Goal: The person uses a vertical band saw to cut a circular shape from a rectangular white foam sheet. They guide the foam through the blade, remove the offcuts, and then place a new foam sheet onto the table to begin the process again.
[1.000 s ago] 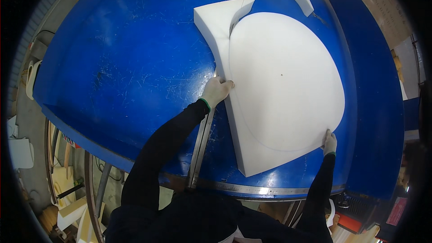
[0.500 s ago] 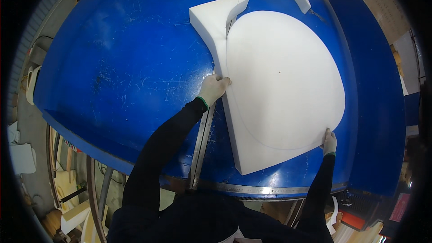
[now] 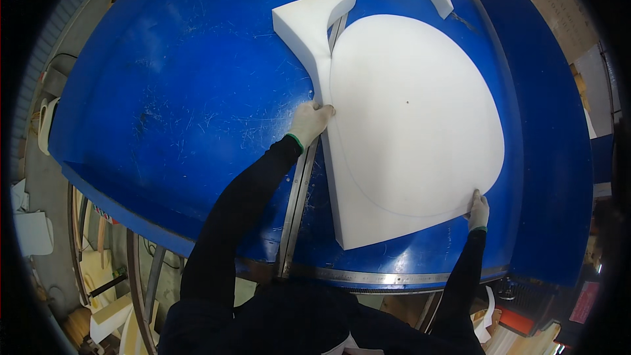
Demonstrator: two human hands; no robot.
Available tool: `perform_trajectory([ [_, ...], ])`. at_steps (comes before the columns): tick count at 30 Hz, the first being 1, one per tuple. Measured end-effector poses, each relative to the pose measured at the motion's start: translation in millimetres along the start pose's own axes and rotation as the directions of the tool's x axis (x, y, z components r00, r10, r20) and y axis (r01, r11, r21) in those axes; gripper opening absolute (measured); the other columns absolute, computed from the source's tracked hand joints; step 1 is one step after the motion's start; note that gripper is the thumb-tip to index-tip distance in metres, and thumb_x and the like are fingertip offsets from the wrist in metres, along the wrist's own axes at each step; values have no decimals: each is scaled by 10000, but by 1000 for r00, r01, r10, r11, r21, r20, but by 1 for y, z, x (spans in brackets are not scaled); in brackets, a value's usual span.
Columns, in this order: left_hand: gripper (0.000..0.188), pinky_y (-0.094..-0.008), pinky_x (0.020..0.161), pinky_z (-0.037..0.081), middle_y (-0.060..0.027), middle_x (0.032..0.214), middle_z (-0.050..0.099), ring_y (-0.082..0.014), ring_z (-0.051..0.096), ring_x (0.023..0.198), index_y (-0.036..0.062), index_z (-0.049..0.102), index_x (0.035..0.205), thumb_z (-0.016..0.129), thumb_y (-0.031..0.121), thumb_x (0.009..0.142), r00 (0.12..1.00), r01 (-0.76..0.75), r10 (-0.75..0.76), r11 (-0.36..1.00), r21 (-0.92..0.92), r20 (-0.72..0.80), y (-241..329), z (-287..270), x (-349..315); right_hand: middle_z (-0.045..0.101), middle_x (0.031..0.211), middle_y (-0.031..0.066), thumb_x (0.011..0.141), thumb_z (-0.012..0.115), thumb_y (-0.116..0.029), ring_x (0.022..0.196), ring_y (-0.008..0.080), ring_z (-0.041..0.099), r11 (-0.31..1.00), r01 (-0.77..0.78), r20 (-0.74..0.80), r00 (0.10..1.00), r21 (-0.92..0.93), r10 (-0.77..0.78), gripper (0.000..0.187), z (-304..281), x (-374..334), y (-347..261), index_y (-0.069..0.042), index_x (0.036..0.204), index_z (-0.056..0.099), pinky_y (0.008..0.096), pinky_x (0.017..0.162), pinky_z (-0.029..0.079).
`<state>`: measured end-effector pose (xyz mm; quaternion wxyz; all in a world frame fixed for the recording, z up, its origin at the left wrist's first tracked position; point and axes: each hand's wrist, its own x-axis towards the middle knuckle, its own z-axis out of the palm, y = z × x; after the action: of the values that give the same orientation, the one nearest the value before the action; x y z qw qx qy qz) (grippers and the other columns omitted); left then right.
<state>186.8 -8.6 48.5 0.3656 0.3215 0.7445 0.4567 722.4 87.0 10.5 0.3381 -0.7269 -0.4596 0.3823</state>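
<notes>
A thick white foam slab (image 3: 414, 125) lies on the blue table, its far and right sides cut in a round curve. A faint pencil line continues the curve across its lower left. My left hand (image 3: 311, 123), in a pale glove with a green cuff, grips the slab's left edge, thumb on top. At the lower right edge, my right hand (image 3: 479, 212) holds the slab with its thumb on top; its other fingers are partly hidden. A curved white foam offcut (image 3: 315, 20) runs from the slab's left side to the far end, bending round to the right.
The blue table (image 3: 184, 105) is scratched and curves in the view. A metal strip (image 3: 299, 204) crosses it beside my left forearm, and a metal ruler (image 3: 394, 279) lines the near edge. A raised blue panel (image 3: 539, 144) stands at the right. Foam scraps (image 3: 108, 319) lie below left.
The slab has turned slightly clockwise, its near corner shifting left and a little away from me. Both hands moved slightly with it, and the offcut's pointed end shifted left.
</notes>
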Motion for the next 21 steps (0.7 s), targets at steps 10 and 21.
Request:
perform_trajectory([
  [10,331,-329,577,484,-108,746,663,-173,611,631,-76,661,872,706,252,880,997,-61,59,997,-40,-57,-19,2,37,658,939,41,1025,554,-461,803,170,647,1000,-16,65,998,26,15,382,5,1,17,-93,1103,623,361,603,538],
  [21,381,-384,708,537,-214,828,719,-286,708,768,-91,694,919,703,281,835,996,-51,42,993,-111,-77,-13,3,66,650,935,30,1030,549,-458,820,150,617,996,-43,71,997,76,38,374,13,-19,13,-95,1077,626,351,633,517],
])
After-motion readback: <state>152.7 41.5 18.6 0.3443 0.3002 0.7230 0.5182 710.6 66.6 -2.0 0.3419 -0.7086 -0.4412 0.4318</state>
